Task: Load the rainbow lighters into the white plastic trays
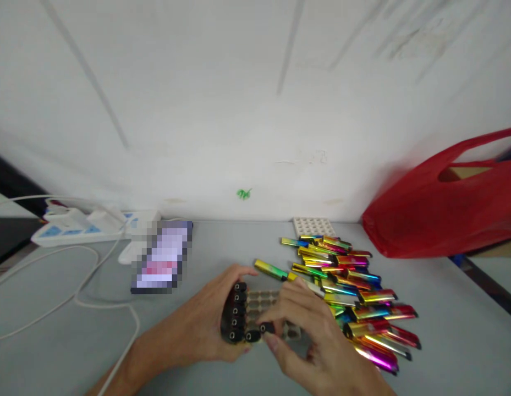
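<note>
My left hand (214, 313) is wrapped around the left side of a beige slotted tray (261, 303), its thumb toward the far edge. Down the tray's left column stand several black pieces (236, 311), each with a small light ring on its end. Another black piece (252, 336) sits at the near row. My right hand (307, 330) pinches a similar black piece (267, 328) between thumb and finger, over the near row just to its right. The right hand hides part of the tray. Several shiny multicoloured tubes (368, 312) with dark ends lie heaped beside the right hand.
Behind the pile lies a white grid tray (313, 226) against the wall. A red bag (445, 203) stands at the right. On the left are a phone with a blurred screen (164, 256), a white power strip (82, 226) and loose white cables (77, 291) crossing the grey table.
</note>
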{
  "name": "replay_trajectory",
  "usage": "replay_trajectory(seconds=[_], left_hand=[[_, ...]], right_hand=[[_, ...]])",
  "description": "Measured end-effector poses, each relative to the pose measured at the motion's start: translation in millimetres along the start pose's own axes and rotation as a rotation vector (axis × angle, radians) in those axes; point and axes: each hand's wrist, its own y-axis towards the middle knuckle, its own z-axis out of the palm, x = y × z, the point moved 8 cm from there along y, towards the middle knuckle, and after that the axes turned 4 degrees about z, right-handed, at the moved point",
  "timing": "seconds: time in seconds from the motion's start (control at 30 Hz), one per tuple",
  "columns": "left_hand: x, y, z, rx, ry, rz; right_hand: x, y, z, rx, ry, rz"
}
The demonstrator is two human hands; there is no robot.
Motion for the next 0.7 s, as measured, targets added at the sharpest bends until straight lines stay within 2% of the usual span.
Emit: replay_trajectory(seconds=[0.27,0.4,0.47,0.6,0.7], left_hand=[[5.0,-1.9,-0.5,-0.011,0.015,0.002],[3.4,-1.5,0.1,0.003,0.029,0.0],[3.1,-2.1,-1.5,-0.015,0.04,-0.002],[2.7,-3.7,-2.2,-0.015,0.073,-0.01],[0.6,-3.6,-3.7,-0.017,0.086,-0.023]], right_hand=[[8.2,-0.4,-3.4,0.023,-0.187,-0.084],[11.8,0.2,-2.4,0.032,-0.193,-0.123],[7.2,1.1,-6.4,-0.042,-0.197,-0.093],[-9.3,1.4,-22.3,-0.325,-0.357,0.005],[-21.5,3.5,-22.6,-0.351,-0.511,0.066]])
